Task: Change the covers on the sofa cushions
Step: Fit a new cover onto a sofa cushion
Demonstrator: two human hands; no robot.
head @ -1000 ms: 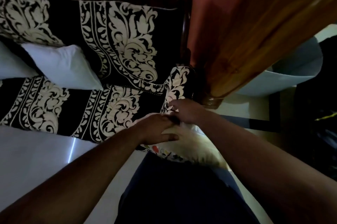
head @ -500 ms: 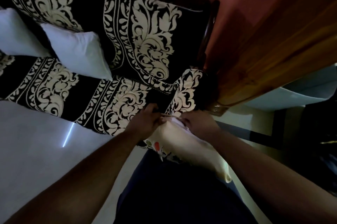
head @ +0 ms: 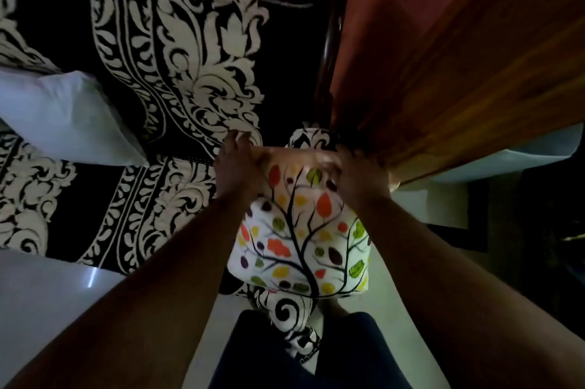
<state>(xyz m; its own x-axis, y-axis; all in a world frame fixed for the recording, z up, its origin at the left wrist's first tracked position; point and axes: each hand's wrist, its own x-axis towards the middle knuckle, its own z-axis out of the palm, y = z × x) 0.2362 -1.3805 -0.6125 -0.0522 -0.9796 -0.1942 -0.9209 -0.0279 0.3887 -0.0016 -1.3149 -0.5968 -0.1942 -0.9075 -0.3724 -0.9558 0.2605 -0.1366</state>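
1. Cushion (head: 300, 230) in a white cover printed with a tree and coloured leaves is held upright in front of the person, just before the sofa (head: 177, 78); its lower edge hangs above the knees.
2. Its upper edge is gripped at the left corner by the left hand (head: 235, 167), fingers curled over the fabric.
3. The right corner is gripped likewise by the right hand (head: 361, 173), though motion blur obscures the fingers there.
4. The step in hand is judged to be the fitting or closing of the cover at its open top edge; whether the opening is zipped cannot be told.
5. The next move is judged to call for the edge to be pulled taut between both hands, so that the filling settles into the corners.
6. A bare white cushion (head: 63, 116) is seen lying on the sofa seat, well to the left, apparently uncovered.
7. A black-and-white patterned cloth (head: 291, 315) hangs below the held cushion.
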